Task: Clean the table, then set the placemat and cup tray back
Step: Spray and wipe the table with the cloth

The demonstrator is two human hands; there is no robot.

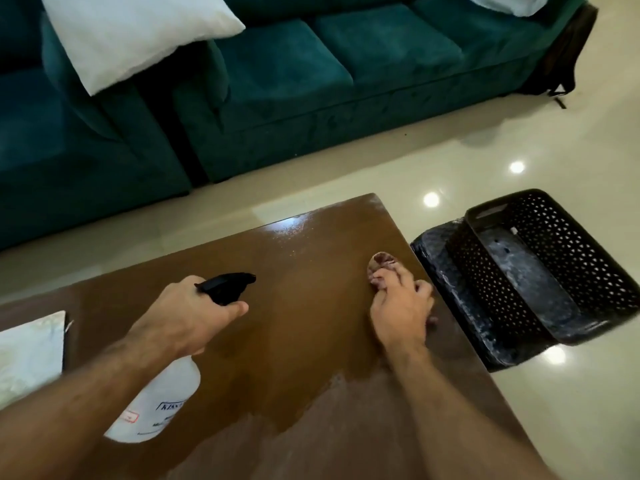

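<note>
The brown wooden table [294, 341] fills the lower middle of the head view, wet and glossy over its far half, duller near me. My left hand [188, 313] grips the black trigger head of a white spray bottle [159, 407], nozzle pointing right over the table. My right hand [401, 310] holds a small reddish-brown cloth [379, 263] against the tabletop near its right edge. On the floor to the right lies the dark placemat [436, 258] with the black perforated cup tray [540, 258] standing on it.
A teal sofa [311, 84] runs along the far side with a white cushion [131, 36] on its arm. A pale cloth [31, 355] lies at the table's left edge. Glossy cream floor tiles [450, 161] surround the table.
</note>
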